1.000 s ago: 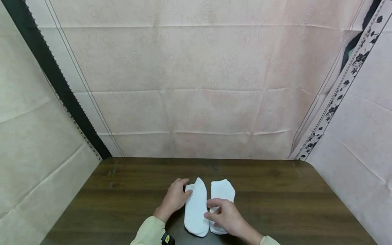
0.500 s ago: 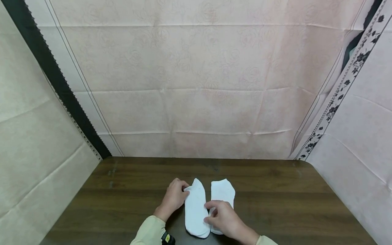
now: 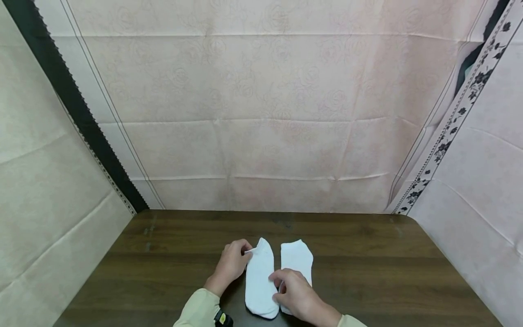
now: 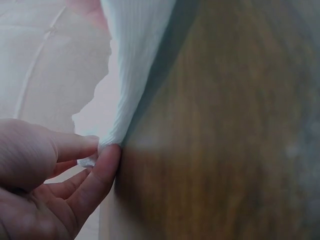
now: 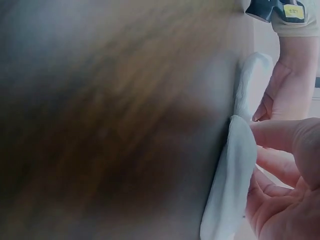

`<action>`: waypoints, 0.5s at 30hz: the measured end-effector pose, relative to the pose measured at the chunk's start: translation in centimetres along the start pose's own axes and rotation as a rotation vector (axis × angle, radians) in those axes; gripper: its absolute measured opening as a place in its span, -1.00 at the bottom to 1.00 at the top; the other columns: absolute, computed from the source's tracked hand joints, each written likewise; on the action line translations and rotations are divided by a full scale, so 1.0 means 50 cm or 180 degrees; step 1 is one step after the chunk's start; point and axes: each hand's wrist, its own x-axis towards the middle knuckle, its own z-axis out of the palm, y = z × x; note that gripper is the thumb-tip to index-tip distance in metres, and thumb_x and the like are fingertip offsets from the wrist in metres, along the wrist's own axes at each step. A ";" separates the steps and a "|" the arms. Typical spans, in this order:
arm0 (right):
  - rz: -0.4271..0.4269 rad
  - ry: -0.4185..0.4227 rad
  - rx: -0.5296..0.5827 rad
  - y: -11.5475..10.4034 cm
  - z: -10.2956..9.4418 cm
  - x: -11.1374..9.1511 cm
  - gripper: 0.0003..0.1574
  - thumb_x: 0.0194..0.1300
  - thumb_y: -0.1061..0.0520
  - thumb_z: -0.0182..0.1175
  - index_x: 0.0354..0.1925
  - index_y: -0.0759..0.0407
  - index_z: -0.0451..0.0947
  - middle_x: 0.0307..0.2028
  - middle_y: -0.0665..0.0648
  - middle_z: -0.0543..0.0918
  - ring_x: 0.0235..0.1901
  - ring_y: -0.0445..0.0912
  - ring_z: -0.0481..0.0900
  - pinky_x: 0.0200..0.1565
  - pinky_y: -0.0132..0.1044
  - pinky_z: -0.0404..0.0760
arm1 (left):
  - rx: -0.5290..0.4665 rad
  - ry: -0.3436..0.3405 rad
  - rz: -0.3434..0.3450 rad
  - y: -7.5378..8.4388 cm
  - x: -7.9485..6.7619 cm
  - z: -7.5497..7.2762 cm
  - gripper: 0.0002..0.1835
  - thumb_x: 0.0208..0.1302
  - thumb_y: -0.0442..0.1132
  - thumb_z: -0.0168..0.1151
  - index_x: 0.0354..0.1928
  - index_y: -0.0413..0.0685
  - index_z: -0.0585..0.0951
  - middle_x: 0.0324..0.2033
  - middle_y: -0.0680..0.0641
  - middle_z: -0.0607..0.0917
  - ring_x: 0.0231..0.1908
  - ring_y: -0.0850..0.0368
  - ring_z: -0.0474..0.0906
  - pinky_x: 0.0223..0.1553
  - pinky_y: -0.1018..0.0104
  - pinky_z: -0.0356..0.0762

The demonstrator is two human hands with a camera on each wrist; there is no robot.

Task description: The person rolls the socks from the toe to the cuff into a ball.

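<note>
Head view shows us the left sock point(image 3: 258, 284) on the tabletop point(image 3: 359, 272), its long axis pointing away from us, rightward of our left hand point(image 3: 233, 261), which pinches its ribbed, white knit cuff. Our right hand point(image 3: 300, 296), fingers bent, is nearer its middle and partly covers the smooth right sock point(image 3: 296, 256); whether it grips, we cannot tell.

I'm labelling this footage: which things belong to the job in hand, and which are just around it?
Job in hand:
left white sock, pinched by the left hand
right white sock, partly under the right hand

Just around:
table
cloth hangings
black wrist device
</note>
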 end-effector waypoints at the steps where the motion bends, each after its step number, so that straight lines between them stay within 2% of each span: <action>1: 0.0004 -0.0007 -0.0006 0.000 0.000 0.000 -0.61 0.01 0.45 0.43 -0.13 0.27 0.65 -0.39 -0.08 0.52 -0.46 -0.31 0.47 -0.37 -0.39 0.51 | -0.0016 -0.0007 -0.0007 0.000 0.000 0.000 -0.95 0.37 -0.34 0.29 -0.29 -0.15 0.66 -0.38 0.01 0.62 -0.39 0.12 0.48 -0.35 0.23 0.53; 5: -0.0056 0.0023 -0.0026 0.001 0.001 0.000 -0.61 0.00 0.48 0.40 -0.15 0.27 0.65 -0.40 -0.09 0.52 -0.46 -0.31 0.47 -0.38 -0.38 0.50 | -0.0156 -0.0053 -0.0063 0.002 0.000 -0.002 -0.98 0.36 -0.38 0.29 -0.23 -0.18 0.68 -0.41 -0.01 0.61 -0.47 0.14 0.50 -0.44 0.28 0.55; 10: -0.0142 0.0072 -0.0073 0.000 0.003 -0.001 -0.62 -0.01 0.50 0.37 -0.18 0.27 0.65 -0.42 -0.09 0.52 -0.45 -0.30 0.48 -0.38 -0.39 0.50 | -0.0270 -0.0071 -0.0083 0.002 -0.001 -0.004 -0.86 0.33 -0.42 0.29 -0.10 -0.26 0.69 -0.34 -0.08 0.66 -0.46 0.15 0.55 -0.45 0.29 0.60; 15: -0.0121 0.0055 -0.0104 -0.001 0.006 -0.001 -0.64 0.00 0.50 0.37 -0.18 0.27 0.65 -0.44 -0.10 0.52 -0.44 -0.29 0.48 -0.36 -0.38 0.51 | -0.0264 -0.0043 -0.0059 -0.001 -0.004 -0.004 -0.88 0.32 -0.43 0.29 -0.16 -0.25 0.74 -0.37 -0.05 0.68 -0.48 0.17 0.56 -0.46 0.29 0.59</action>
